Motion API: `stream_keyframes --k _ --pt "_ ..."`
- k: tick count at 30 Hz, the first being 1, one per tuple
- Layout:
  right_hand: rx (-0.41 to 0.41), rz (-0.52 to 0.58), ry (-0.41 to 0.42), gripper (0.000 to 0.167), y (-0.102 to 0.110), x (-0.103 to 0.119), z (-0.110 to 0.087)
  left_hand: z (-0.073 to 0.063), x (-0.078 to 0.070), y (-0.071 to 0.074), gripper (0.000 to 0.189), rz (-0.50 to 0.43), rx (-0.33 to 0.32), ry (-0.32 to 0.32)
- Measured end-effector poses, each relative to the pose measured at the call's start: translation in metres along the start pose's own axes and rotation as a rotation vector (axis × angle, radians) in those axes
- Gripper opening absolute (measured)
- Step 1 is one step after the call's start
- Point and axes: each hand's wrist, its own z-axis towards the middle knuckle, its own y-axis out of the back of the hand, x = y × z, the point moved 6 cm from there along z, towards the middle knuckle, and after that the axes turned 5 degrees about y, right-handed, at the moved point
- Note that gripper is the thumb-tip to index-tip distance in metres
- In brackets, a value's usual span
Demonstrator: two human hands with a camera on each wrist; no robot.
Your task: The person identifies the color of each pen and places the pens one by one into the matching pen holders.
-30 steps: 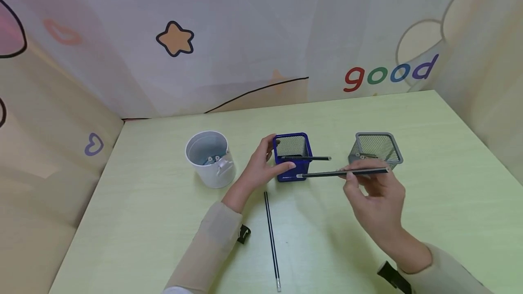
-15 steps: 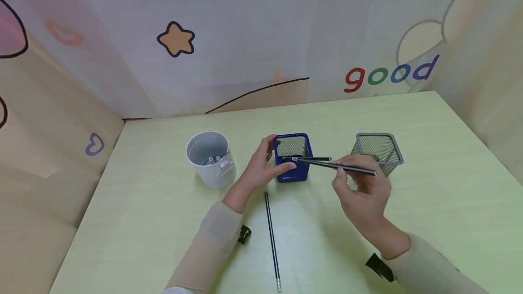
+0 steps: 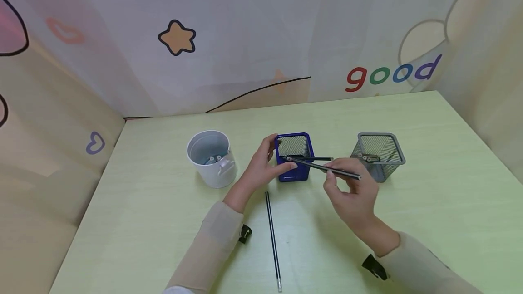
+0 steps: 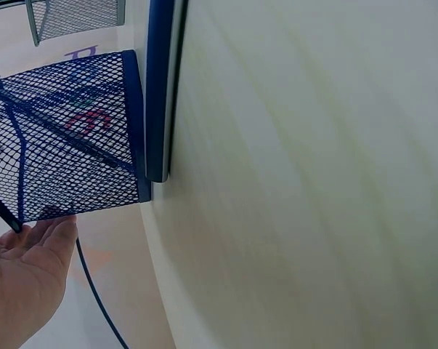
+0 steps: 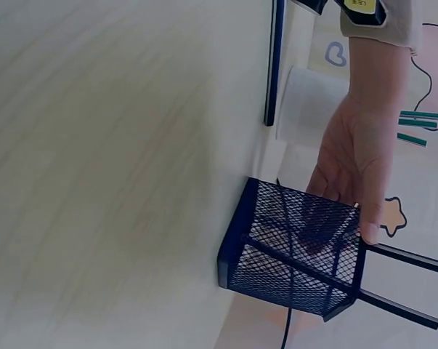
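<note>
My left hand (image 3: 258, 167) grips the blue mesh pen holder (image 3: 293, 176) at its left side, thumb at the front rim and fingers round the back corner. In the right wrist view its thumb (image 5: 372, 211) lies at the rim. Between right thumb and fingers, my right hand (image 3: 354, 192) pinches a black striped pencil (image 3: 345, 173), tilted, its far end at the holder's opening. Another black pencil (image 3: 324, 158) leans inside the holder and sticks out to the right. A third black pencil (image 3: 272, 239) lies on the table, eraser end toward me.
To the left stands a white cup (image 3: 214, 176) with teal pencils (image 5: 418, 122) in it. A grey mesh pen holder (image 3: 393, 164) with pencils inside stands at the right, behind my right hand. A printed cloth (image 3: 253, 35) hangs along the table's back edge.
My right hand has moved left with its pencil, which has tilted so its far end went from in front of the blue holder to its opening. My left hand has stayed put.
</note>
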Motion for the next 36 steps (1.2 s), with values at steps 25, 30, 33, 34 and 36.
stream_keyframes --k 25,30,33,34,36 --pt "0.146 -0.196 -0.114 0.023 -0.009 -0.023 -0.009 0.0 -0.002 0.001 0.087 0.0 -0.003 -0.012" --pt "0.166 -0.236 -0.11 0.021 -0.013 -0.028 -0.01 -0.001 -0.001 0.001 0.087 -0.006 0.001 -0.005" --pt "0.191 -0.261 -0.109 0.019 -0.015 -0.03 -0.01 -0.002 -0.001 0.0 0.087 -0.009 0.003 -0.011" --pt "0.197 -0.271 -0.107 0.018 -0.015 -0.031 -0.01 -0.002 -0.001 0.0 0.086 -0.011 0.003 -0.012" --pt "0.212 -0.294 -0.107 0.018 -0.017 -0.033 -0.011 -0.002 -0.001 0.0 0.086 -0.013 0.002 -0.016"
